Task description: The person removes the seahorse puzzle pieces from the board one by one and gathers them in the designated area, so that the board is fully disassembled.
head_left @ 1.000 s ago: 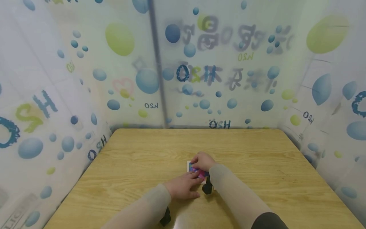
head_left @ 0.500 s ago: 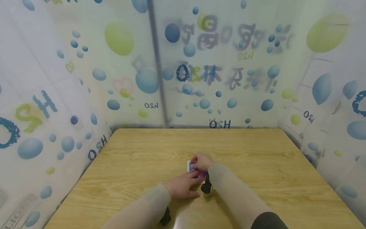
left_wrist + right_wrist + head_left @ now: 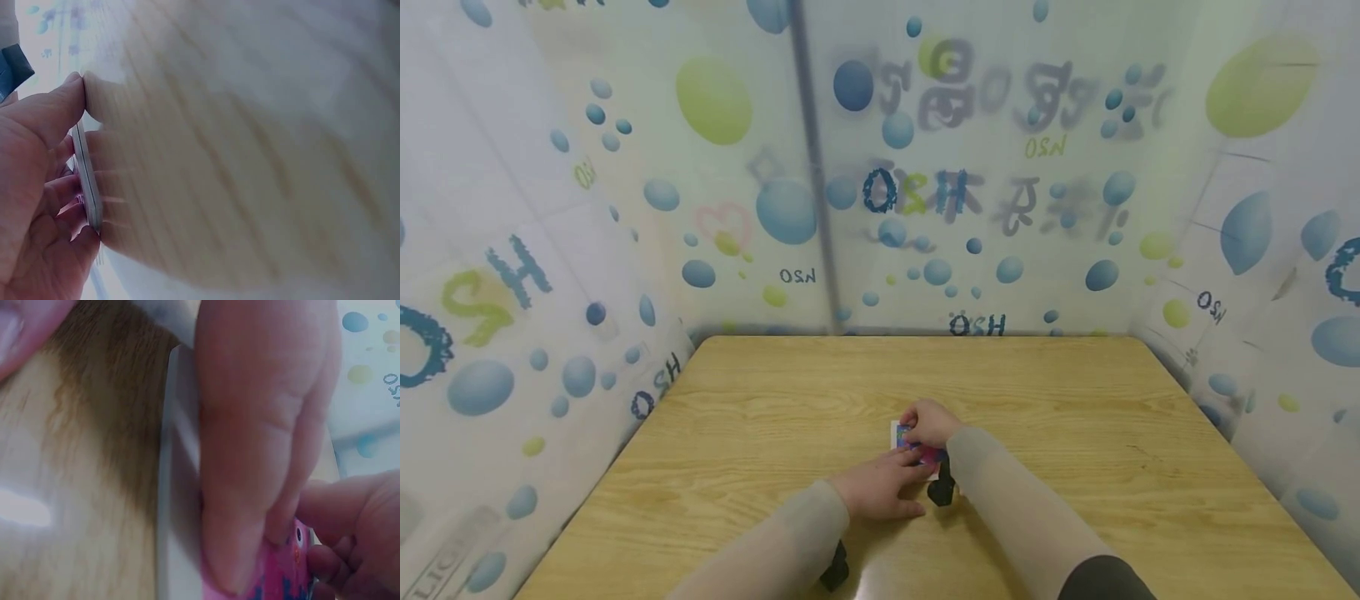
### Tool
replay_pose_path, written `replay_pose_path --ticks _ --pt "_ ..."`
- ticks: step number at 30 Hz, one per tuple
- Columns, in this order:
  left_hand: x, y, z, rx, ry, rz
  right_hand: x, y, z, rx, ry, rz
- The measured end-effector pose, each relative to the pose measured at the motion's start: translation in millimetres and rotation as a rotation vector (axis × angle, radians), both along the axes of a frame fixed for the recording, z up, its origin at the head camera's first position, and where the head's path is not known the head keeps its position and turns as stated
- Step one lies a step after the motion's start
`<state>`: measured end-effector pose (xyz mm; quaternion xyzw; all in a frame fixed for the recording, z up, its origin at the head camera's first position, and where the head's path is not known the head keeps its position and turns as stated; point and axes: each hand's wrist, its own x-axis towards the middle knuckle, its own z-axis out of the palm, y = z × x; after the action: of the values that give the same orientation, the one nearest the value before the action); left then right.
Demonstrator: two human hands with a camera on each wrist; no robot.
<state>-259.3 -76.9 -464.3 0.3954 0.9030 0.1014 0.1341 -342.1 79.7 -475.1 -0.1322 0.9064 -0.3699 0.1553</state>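
Picture board (image 3: 932,456), one, pink and blue: flat on the surface (image 3: 737,400), beneath both hands. Probably light, stiff and smooth; liable to slide unless pinned; best lifted by the white border (image 3: 178,519). Left hand (image 3: 880,487): fingers extended across the board, gripping nothing. Right hand (image 3: 934,422): curled, pinching at the board's far part; whether on a loose piece, cannot tell. Possible container: border as tray wall or mere margin, uncertain.

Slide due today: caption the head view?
Left hand rests on a colorful white-edged board on a wooden table; right hand pinches at its edge.
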Motion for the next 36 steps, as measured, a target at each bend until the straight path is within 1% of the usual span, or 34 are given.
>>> replay_pose_path --ticks 4,12,21,25,31,36 --pt "-0.4 -0.6 0.2 0.007 -0.002 -0.011 1.4 -0.1 2.0 0.014 0.008 0.005" --pt "0.6 -1.4 3.2 0.011 -0.007 -0.011 2.4 -1.0 4.5 0.032 0.017 0.006" --pt "0.7 -1.0 3.0 0.009 -0.022 -0.004 -1.2 3.0 -3.6 0.013 0.063 0.031" --pt "-0.5 -2.0 2.6 0.009 -0.023 -0.003 -2.3 1.8 -1.9 0.009 0.033 0.021" --pt "0.3 -2.1 1.3 0.009 0.027 -0.022 -3.7 0.4 2.9 0.021 -0.009 0.025" --pt "1.3 -1.2 1.9 0.000 0.022 -0.012 -6.2 -0.5 2.5 0.019 -0.047 0.013"
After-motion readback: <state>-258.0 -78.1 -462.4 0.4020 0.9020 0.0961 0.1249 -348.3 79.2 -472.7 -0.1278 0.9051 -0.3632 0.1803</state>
